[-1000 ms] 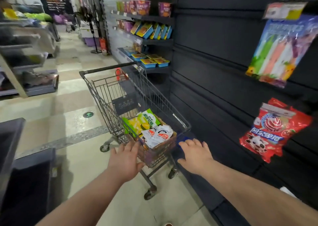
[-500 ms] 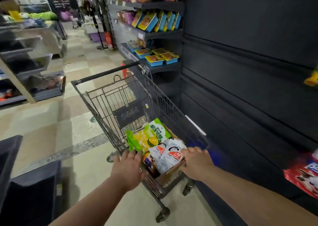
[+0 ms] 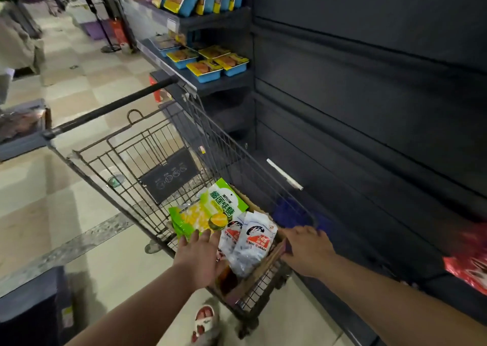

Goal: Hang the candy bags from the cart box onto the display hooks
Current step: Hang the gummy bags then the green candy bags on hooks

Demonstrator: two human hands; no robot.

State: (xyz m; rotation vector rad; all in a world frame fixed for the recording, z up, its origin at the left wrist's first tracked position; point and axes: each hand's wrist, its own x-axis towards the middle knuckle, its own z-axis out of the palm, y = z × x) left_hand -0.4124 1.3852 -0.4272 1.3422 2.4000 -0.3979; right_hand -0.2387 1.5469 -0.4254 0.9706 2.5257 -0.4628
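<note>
A wire shopping cart (image 3: 147,158) stands beside the dark display wall (image 3: 369,108). In its near end sits a cardboard box (image 3: 266,264) holding green candy bags (image 3: 210,214) and white candy bags (image 3: 253,243). My left hand (image 3: 200,256) hovers over the box's left side, fingers apart, its tips at the green bag's lower edge. My right hand (image 3: 305,251) curls over the cart's near right corner, beside the white bags. A red candy bag (image 3: 469,264) hangs on the wall at the far right, blurred. The hooks themselves are not visible.
Shelves with blue trays (image 3: 210,63) stand past the cart along the wall. A white price strip (image 3: 284,174) sticks out of the wall near the cart. A dark bin (image 3: 31,306) is at lower left, and my sandalled foot (image 3: 204,322) is under the cart's near end.
My view has turned down and left, closer to the cart. The hanging bags on the wall have slid out of view. My left hand has reached further over the box; my right stays at the cart corner.
</note>
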